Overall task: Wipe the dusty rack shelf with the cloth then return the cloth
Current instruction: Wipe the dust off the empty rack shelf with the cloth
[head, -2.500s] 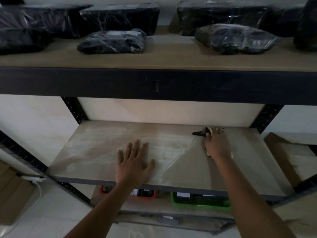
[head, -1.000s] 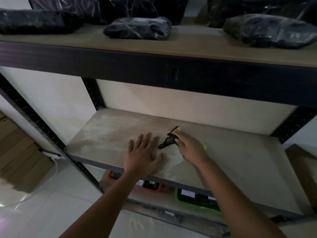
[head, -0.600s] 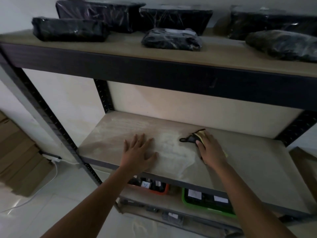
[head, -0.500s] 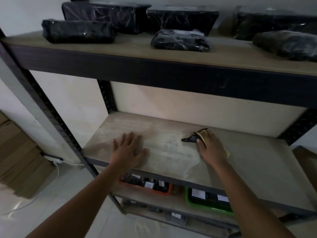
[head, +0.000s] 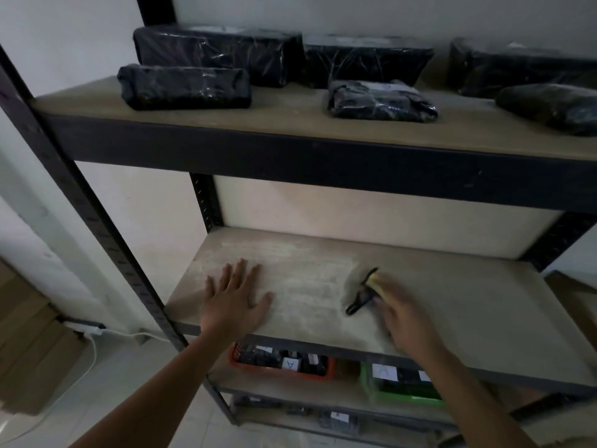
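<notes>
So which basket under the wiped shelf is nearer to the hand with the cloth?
The green basket, below the right hand; the orange one sits further left.

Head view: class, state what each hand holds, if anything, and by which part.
The right hand presses the yellow cloth flat from above; any grip is blurred. The left hand holds nothing, resting flat on the shelf.

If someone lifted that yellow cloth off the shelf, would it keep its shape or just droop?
Probably droop: the cloth lies flat under the right hand, following the shelf. It looks thin, so likely light. Its dark edge sticks out loosely ahead of the hand, so it may dangle when lifted.
</notes>
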